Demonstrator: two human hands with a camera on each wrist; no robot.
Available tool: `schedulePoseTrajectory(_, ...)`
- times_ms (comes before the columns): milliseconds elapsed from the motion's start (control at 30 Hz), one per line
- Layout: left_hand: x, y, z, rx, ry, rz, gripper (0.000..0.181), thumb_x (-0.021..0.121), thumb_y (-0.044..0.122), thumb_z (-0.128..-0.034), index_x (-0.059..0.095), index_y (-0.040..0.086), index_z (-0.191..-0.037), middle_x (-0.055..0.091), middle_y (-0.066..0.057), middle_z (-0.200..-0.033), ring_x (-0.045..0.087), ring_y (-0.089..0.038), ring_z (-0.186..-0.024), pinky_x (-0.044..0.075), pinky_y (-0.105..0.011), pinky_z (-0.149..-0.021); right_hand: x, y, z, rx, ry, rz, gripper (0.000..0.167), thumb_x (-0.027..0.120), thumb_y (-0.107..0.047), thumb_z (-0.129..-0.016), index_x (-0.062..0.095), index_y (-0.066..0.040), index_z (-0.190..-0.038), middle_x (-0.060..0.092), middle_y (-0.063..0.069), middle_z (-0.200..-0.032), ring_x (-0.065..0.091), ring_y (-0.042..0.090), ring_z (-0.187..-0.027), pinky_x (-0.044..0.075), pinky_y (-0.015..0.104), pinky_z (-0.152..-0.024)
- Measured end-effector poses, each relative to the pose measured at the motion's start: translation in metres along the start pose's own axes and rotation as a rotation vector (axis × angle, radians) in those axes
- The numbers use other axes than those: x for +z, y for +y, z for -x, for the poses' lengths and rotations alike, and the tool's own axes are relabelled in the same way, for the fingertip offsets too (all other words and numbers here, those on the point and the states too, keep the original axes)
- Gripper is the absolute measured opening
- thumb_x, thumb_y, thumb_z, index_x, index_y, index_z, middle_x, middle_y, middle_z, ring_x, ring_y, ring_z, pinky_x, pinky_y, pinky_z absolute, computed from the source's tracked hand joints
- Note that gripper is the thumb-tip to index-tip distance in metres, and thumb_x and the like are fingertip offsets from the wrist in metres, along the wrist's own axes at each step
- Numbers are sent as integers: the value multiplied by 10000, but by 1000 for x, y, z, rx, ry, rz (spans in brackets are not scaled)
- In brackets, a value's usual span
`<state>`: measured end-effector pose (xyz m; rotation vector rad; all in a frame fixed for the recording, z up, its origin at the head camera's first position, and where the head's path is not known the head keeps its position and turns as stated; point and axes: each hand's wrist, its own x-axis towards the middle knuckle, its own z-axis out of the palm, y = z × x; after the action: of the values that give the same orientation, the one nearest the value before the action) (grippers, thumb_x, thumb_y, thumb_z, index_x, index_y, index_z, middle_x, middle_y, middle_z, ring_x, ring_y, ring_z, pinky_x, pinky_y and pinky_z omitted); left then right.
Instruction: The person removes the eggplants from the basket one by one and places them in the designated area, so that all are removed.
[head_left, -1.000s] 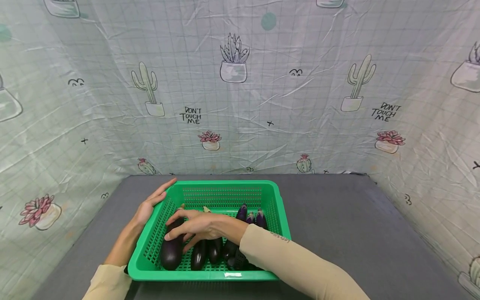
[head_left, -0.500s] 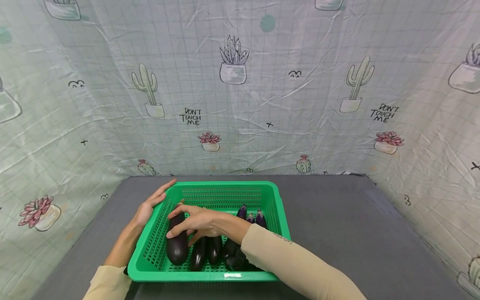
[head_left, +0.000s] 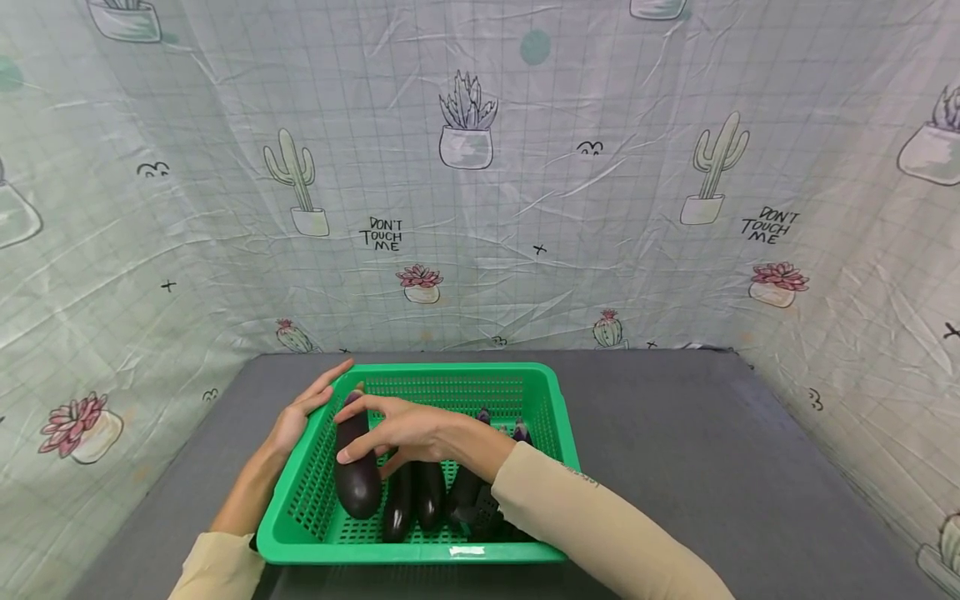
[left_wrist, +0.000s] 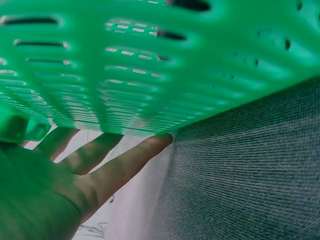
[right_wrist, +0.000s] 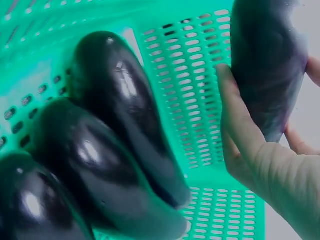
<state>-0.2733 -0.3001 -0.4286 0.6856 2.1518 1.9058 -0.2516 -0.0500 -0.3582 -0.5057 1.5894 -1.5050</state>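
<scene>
My right hand (head_left: pixel 405 429) grips a large dark eggplant (head_left: pixel 357 483) at the left end of the green basket (head_left: pixel 450 552). In the right wrist view the fingers curl round the held eggplant (right_wrist: pixel 267 60), thumb and fingers on opposite sides. My left hand (head_left: pixel 291 421) lies along the outside of the basket's left rim. The left wrist view shows its fingers (left_wrist: pixel 120 167) fairly straight against the slotted wall (left_wrist: pixel 125 95). More eggplants (right_wrist: pixel 115 160) lie side by side in the basket, to the right of the held one; my right forearm hides some of them.
The basket stands on a grey table (head_left: pixel 675 450). A patterned white sheet (head_left: pixel 540 192) hangs behind the table and along both sides. A pale label (head_left: pixel 467 552) is on the basket's front rim.
The right hand and its eggplant have risen and shifted slightly right and away, from near the basket's front left corner. The left hand and the basket have stayed in place.
</scene>
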Motion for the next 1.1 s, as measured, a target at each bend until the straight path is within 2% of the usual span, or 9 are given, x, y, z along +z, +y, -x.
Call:
schedulePoseTrajectory(33,0,0,0,-8,-3,11,554,190,257,-1160,68,117,-1682,317,61,-1596,557,46,-1289,537,-287,-1025,-1,-1,1,-7,-3,0,537,723,-61,-950,563,-195,-1445,414,-4,-1501,664,277,-1079,580,526,-878)
schedulePoseTrajectory(200,2,2,-2,-37,70,-122,552,229,297,-1156,161,125,-1676,169,-132,-1719,392,142,-1317,343,-508,-1158,-6,-6,9,-42,-21,5,560,714,-60,-953,542,-192,-1470,483,28,-1389,657,253,-1042,596,477,-842)
schedulePoseTrajectory(267,1,1,-3,-34,73,-135,556,228,295,-1156,159,104,-1673,46,-180,-1739,369,157,-1320,341,-453,-1159,-7,-8,13,-59,-28,12,572,714,-64,-952,533,-186,-1481,505,44,-1362,646,242,-1047,600,461,-831)
schedulePoseTrajectory(333,1,1,-3,-23,50,-94,557,209,280,-1157,126,88,-1674,15,-183,-1737,435,129,-1314,444,-324,-1108,-8,-10,17,-73,-34,24,589,716,-68,-949,523,-182,-1494,528,61,-1330,639,233,-1062,602,452,-827)
schedulePoseTrajectory(500,0,0,0,-7,-20,70,551,170,260,-1160,68,125,-1683,302,48,-1636,622,-6,-1227,561,-249,-960,-10,-13,28,-88,-47,59,594,717,-78,-947,524,-205,-1493,559,79,-1286,642,229,-1071,601,439,-836)
schedulePoseTrajectory(633,0,-1,0,5,-12,61,548,182,265,-1160,91,126,-1683,386,226,-1512,624,2,-1213,555,-232,-952,-12,-14,37,-109,-54,74,574,722,-89,-944,541,-236,-1469,584,88,-1277,655,224,-1060,599,430,-841)
schedulePoseTrajectory(733,0,-2,0,33,-10,37,544,181,236,-1160,98,90,-1677,387,230,-1514,605,18,-1235,542,-210,-959,-16,-16,45,-139,-58,70,565,722,-83,-939,548,-254,-1449,590,87,-1286,664,218,-1058,609,426,-838)
schedulePoseTrajectory(900,-1,-3,-1,67,-60,109,531,153,196,-1157,107,126,-1682,494,174,-1495,630,-44,-1247,554,-245,-985,-24,-20,59,-188,-51,63,591,733,-82,-925,536,-245,-1458,575,82,-1313,661,209,-1074,614,399,-831)
schedulePoseTrajectory(1100,-1,-4,0,83,-94,176,532,144,182,-1156,98,146,-1685,475,110,-1556,612,-102,-1305,551,-266,-1008,-33,-26,78,-219,-30,110,599,743,-119,-930,527,-264,-1469,536,69,-1406,628,223,-1166,596,418,-871)
